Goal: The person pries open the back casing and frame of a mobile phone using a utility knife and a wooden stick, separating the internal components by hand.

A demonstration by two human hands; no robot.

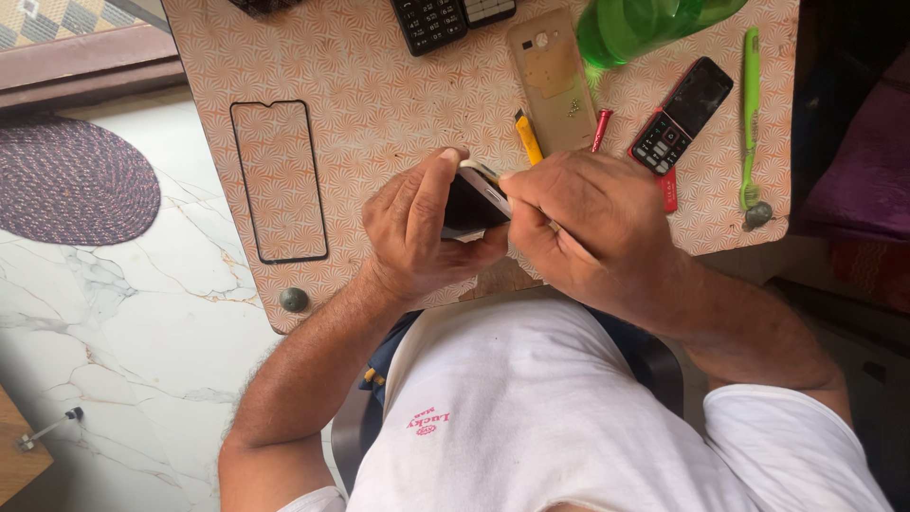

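Note:
My left hand (422,228) grips a smartphone (474,201) with a dark screen and pale frame, held on edge just above the patterned table (379,95). My right hand (588,223) is closed against the phone's upper edge, thumb and fingertips pinched at the frame; whatever thin item it pinches is hidden. A yellow-handled tool (528,138) and a red-handled screwdriver (601,128) lie just beyond my hands. A tan phone back cover (553,81) with tiny screws on it lies behind them.
A black-rimmed screen glass (279,180) lies flat at the left. A keypad phone (682,114) and green toothbrush (750,114) lie at the right. A green bottle (645,27) and dark keypad devices (428,21) sit at the far edge. A purple mat (71,180) lies on the marble floor.

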